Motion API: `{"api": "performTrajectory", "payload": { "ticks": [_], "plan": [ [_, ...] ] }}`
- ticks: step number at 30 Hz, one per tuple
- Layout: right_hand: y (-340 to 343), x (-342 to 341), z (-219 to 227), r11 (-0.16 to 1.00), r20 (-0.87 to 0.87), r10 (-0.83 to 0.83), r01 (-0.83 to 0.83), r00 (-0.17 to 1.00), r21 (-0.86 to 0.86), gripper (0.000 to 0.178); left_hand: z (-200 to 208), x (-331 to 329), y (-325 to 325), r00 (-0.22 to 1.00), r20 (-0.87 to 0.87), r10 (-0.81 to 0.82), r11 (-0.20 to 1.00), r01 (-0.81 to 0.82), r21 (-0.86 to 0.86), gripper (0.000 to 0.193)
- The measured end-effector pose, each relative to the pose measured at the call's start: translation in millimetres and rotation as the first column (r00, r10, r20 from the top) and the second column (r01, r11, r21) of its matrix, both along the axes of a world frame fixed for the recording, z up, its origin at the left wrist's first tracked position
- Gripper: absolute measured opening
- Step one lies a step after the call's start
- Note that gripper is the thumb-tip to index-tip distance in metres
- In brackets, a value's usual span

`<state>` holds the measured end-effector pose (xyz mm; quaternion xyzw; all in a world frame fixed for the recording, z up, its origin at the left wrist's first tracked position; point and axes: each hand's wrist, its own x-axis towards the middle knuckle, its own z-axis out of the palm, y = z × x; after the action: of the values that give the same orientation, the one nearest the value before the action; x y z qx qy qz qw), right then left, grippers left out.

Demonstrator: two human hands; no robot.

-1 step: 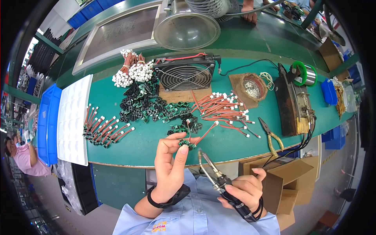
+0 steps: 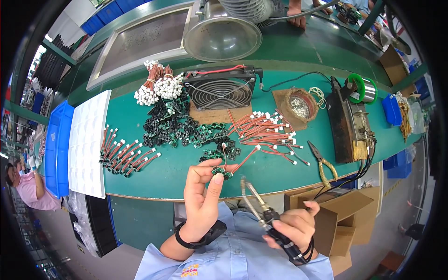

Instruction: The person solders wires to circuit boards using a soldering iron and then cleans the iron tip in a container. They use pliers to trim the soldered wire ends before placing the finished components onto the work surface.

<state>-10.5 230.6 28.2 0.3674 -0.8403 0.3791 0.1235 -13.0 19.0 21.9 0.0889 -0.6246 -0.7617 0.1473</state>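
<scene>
My left hand (image 2: 203, 196) pinches a small green circuit board (image 2: 221, 173) between thumb and fingers above the table's near edge. Two short wire leads (image 2: 243, 161) with white connectors stick up from the board. In my right hand (image 2: 295, 227) is a black-handled soldering iron (image 2: 269, 215) with a thin metal tube alongside its shaft. Its tip is just right of the board, apart from it. Beyond the hands lie a pile of black and green boards (image 2: 170, 123) and a spread of red-black wire leads (image 2: 263, 130).
A fan (image 2: 221, 91) stands behind the piles. To the right are pliers (image 2: 323, 163), a round solder-scrap dish (image 2: 301, 105), a dark metal box (image 2: 343, 126) and a green solder spool (image 2: 363, 88). Wired boards (image 2: 126, 158), a white tray (image 2: 87, 144) and a blue bin (image 2: 58, 147) sit left.
The soldering iron in my right hand has shifted slightly to the right, widening the gap from its tip to the board. My left hand stays nearly still.
</scene>
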Motion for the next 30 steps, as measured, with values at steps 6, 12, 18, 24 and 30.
{"api": "performTrajectory", "payload": {
  "ticks": [6,12,18,24,30],
  "plan": [
    [18,-39,-31,0.890,-0.037,-0.421,0.405,0.906,-0.210,0.050,21,-1,-4,0.997,0.033,-0.072,0.970,0.063,0.234,0.009],
    [19,-88,-33,0.844,0.027,-0.535,0.536,0.844,-0.037,0.043,47,-5,-3,0.974,-0.004,-0.226,0.947,0.220,0.235,0.009],
    [35,-73,-21,0.788,0.066,-0.509,0.495,0.858,-0.365,0.042,96,-54,0,0.929,-0.028,-0.370,0.929,0.369,-0.035,0.011],
    [71,-59,-12,0.671,0.047,-0.559,0.484,0.828,-0.562,0.040,127,-146,44,0.895,0.044,-0.445,0.895,0.445,0.001,0.013],
    [93,-58,-18,0.628,0.080,-0.599,0.530,0.797,-0.570,0.036,125,-205,85,0.876,0.006,-0.482,0.876,0.482,0.008,0.013]
  ]
}}
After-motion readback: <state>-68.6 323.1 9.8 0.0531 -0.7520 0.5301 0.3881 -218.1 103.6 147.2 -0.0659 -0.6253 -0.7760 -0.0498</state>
